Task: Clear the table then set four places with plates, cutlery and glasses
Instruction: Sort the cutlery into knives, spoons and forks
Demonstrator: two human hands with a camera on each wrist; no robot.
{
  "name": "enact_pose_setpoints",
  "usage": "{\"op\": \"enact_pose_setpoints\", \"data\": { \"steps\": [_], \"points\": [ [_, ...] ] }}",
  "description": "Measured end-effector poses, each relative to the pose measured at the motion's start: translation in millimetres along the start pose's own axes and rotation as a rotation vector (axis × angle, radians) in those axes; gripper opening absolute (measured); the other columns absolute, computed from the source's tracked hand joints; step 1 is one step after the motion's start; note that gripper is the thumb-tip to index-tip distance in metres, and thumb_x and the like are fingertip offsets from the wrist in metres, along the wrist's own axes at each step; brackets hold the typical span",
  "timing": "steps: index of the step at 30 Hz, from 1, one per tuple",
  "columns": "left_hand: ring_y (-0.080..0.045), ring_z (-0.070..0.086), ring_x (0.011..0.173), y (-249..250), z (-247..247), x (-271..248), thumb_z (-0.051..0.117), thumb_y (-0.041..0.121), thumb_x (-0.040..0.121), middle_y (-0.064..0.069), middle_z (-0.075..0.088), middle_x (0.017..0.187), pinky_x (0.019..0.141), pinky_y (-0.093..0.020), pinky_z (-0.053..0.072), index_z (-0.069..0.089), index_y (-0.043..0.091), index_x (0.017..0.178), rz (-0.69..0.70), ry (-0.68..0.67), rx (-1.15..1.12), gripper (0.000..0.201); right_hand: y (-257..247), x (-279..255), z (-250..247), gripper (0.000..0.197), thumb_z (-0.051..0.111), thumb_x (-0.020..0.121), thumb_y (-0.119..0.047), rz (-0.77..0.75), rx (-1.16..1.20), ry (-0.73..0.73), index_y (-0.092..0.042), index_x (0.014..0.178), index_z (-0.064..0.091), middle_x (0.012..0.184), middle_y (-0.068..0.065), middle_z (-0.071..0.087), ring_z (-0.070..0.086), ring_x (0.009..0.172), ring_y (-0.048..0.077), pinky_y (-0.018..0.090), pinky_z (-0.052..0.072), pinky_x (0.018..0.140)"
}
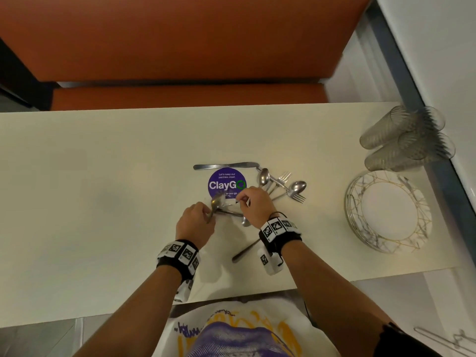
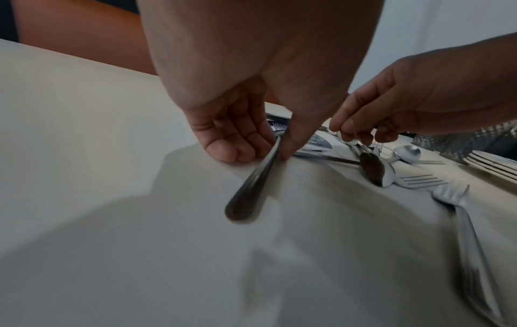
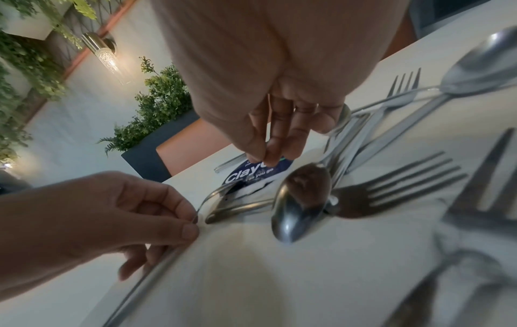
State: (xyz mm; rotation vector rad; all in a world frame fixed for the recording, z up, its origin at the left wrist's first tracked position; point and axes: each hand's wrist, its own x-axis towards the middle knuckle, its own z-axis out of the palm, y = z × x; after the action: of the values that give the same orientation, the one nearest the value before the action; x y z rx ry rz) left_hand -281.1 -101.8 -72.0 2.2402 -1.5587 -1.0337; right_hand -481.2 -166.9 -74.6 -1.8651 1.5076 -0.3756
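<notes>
My left hand point(image 1: 209, 218) pinches the handle of a spoon point(image 1: 217, 201) whose bowl lifts over the purple sticker point(image 1: 226, 180); in the left wrist view the spoon point(image 2: 251, 192) runs down between thumb and fingers. My right hand point(image 1: 239, 200) is beside it, thumb and forefinger pinched on a thin piece of cutlery that I cannot identify. Loose spoons and forks point(image 1: 280, 185) lie in a pile to the right, and a knife point(image 1: 224, 166) lies behind the sticker. A stack of plates point(image 1: 386, 212) and several glasses point(image 1: 407, 140) stand at the right end.
The cream table point(image 1: 103, 176) is bare on its left half. Another spoon point(image 3: 302, 199) and a fork point(image 3: 391, 190) lie under my right wrist. An orange bench point(image 1: 180, 47) runs along the far side, and a wall ledge point(image 1: 425, 99) borders the right.
</notes>
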Motion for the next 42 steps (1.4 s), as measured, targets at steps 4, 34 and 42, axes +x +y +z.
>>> {"op": "enact_pose_setpoints", "data": {
  "steps": [4,34,42],
  "points": [
    [-0.024,0.063,0.082,-3.1,-4.8,-3.1,0.064,0.014,0.09,-0.001,0.068,0.089,0.071,-0.031,0.047,0.068,0.014,0.099,0.003,0.04,-0.087,0.01,0.9,-14.8,-0.5,0.015,0.064,0.086,-0.005,0.014,0.031,0.071,-0.015,0.091,0.073,0.085,-0.002,0.067,0.06,0.082,0.014,0.029,0.053,0.076],
    [-0.02,0.062,0.062,65.5,4.1,1.1,0.04,0.003,0.104,-0.011,0.066,0.073,0.059,-0.03,0.054,0.065,0.011,0.1,-0.025,-0.006,-0.596,0.027,33.4,-5.9,-42.2,0.01,0.072,0.088,-0.019,-0.167,-0.306,-0.143,-0.017,0.098,0.074,0.109,0.002,0.053,0.048,0.101,0.018,0.034,0.048,0.092],
    [-0.026,0.077,0.087,86.6,-0.1,20.8,0.038,0.003,0.108,-0.014,0.077,0.093,0.078,-0.043,0.064,0.063,0.009,0.107,-0.045,0.038,-0.776,0.026,13.0,10.1,-82.4,0.008,0.067,0.091,-0.014,-0.21,0.048,0.166,-0.015,0.097,0.072,0.089,-0.003,0.069,0.058,0.085,0.014,0.022,0.046,0.078]
  ]
}}
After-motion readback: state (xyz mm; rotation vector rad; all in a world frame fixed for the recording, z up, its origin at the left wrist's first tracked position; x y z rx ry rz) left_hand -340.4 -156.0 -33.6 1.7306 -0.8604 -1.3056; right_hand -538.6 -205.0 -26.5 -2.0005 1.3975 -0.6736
